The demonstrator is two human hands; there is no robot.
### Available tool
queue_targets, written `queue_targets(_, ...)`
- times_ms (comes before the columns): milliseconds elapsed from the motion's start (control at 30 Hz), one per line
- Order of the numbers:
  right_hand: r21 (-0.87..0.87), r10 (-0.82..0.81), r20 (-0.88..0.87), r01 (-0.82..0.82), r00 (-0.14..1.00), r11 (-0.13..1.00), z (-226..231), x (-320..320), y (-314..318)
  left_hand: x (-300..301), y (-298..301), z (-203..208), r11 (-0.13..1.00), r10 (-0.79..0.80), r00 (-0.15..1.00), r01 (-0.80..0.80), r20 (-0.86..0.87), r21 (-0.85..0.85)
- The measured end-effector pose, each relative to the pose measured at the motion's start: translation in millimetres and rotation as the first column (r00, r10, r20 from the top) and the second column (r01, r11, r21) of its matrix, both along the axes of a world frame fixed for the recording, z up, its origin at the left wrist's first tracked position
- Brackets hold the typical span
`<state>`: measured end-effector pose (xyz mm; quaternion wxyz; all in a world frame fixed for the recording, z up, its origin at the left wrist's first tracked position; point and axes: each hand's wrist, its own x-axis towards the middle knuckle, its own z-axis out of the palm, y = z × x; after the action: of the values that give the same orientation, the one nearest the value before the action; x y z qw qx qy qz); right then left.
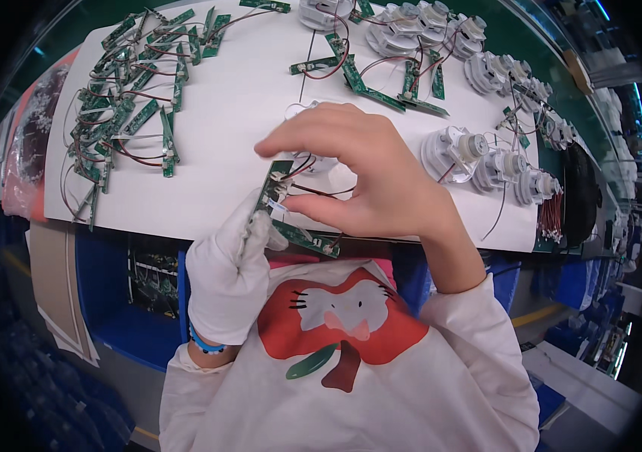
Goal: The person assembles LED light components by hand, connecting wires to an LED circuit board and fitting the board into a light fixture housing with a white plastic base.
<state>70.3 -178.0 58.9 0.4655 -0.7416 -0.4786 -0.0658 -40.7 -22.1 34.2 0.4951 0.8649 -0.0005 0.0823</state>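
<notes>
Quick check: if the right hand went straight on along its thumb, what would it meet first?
Probably the green circuit board in the gloved left hand: the thumb of the right hand ends right beside it. They may be touching; depth is unclear.

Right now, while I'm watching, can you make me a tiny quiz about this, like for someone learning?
1. Which hand is bare?
2. True or false: the left hand holds a green circuit board.
3. Where on the white tabletop is the biggest heap of wired circuit boards? A) left B) middle C) right

Key: 1. The right hand. 2. True. 3. A.
</notes>
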Motion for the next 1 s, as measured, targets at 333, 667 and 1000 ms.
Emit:
queue_targets(333,0.018,0.076,-0.347,-0.075,0.935,0.997,10.9,-6.2,-5.0,-1.1,-4.1,4.3,0.997,-0.07,0.991,0.074,0.118,-0.035)
queue_targets(667,0.039,0.017,-0.25,-0.008,0.968,0.999,-0.2,-8.3,-4.2,4.4,0.0,-0.5,0.996,-0.083,0.996,0.084,0.037,-0.034)
queue_targets(1000,-0.126,0.045,-0.115,-0.06,0.992,0.99,11.4,0.0,-25.0,-4.0,13.5,-7.2,0.951,0.023,0.984,-0.077,-0.179,-0.301)
